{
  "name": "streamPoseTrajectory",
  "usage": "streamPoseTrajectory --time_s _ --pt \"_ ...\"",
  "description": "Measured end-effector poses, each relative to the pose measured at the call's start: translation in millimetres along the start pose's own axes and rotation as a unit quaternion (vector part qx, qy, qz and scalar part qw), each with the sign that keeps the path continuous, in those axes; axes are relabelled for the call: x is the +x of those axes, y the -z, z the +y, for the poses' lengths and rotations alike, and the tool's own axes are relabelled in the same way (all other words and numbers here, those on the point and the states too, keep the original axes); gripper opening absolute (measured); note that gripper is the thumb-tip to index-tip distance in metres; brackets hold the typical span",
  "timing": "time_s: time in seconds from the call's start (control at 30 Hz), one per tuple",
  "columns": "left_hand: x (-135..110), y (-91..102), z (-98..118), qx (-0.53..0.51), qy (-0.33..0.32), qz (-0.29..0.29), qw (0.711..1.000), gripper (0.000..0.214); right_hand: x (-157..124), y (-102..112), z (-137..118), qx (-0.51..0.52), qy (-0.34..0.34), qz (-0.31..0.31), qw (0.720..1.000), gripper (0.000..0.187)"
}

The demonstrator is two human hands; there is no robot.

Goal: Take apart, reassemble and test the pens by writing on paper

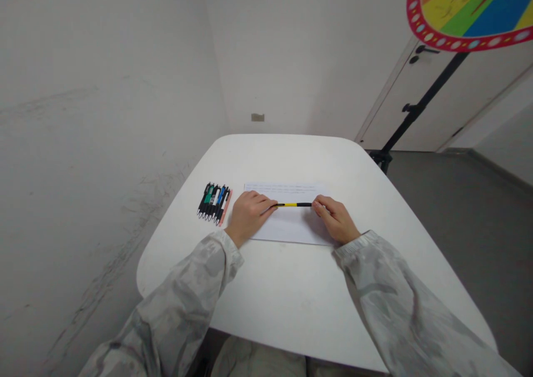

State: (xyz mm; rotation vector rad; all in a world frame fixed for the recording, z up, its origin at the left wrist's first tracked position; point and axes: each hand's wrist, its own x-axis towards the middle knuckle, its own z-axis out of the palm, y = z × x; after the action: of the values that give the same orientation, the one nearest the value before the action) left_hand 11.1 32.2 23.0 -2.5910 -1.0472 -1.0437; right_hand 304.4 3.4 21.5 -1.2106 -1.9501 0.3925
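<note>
A yellow and black pen (pixel 293 204) lies level above a white sheet of paper (pixel 291 227) in the middle of the white table (pixel 291 299). My left hand (pixel 249 216) pinches its left end with closed fingers. My right hand (pixel 335 219) pinches its right end, fingers closed too. Both hands rest on the paper. Faint lines of writing run along the sheet's far edge.
A row of several pens (pixel 214 202) lies on the table just left of the paper. A wall stands close on the left. At the right, a black stand (pixel 420 107) carries a coloured wheel (pixel 470 10) before a door.
</note>
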Motion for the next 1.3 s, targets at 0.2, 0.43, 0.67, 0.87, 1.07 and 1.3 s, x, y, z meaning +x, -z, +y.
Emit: streamPoseTrajectory --time_s 0.2,0.43,0.67,0.87,1.07,1.3 --pt "2 1.6 2 -0.002 0.01 -0.009 1.0 0.019 0 -1 -1 0.014 -0.013 0.017 1.0 0.044" --pt "1 1.0 5 -0.016 0.017 -0.011 1.0 0.018 -1 -4 -1 0.091 -0.041 0.06 0.993 0.029" --pt "-2 -2.6 2 -0.015 0.005 -0.018 1.0 0.023 -1 -5 2 0.069 -0.04 0.093 0.992 0.022" --pt "-2 -3.3 4 -0.024 -0.028 -0.029 0.999 0.026 -1 -6 0 0.084 -0.071 0.078 0.991 0.024" --pt "-1 -1.0 9 -0.035 -0.046 -0.04 0.998 0.028 1 -6 -6 0.12 -0.049 0.067 0.989 0.021" --pt "-2 -0.4 10 -0.056 -0.035 -0.059 0.996 0.029 4 -15 -15 0.27 -0.092 0.022 0.958 0.031"
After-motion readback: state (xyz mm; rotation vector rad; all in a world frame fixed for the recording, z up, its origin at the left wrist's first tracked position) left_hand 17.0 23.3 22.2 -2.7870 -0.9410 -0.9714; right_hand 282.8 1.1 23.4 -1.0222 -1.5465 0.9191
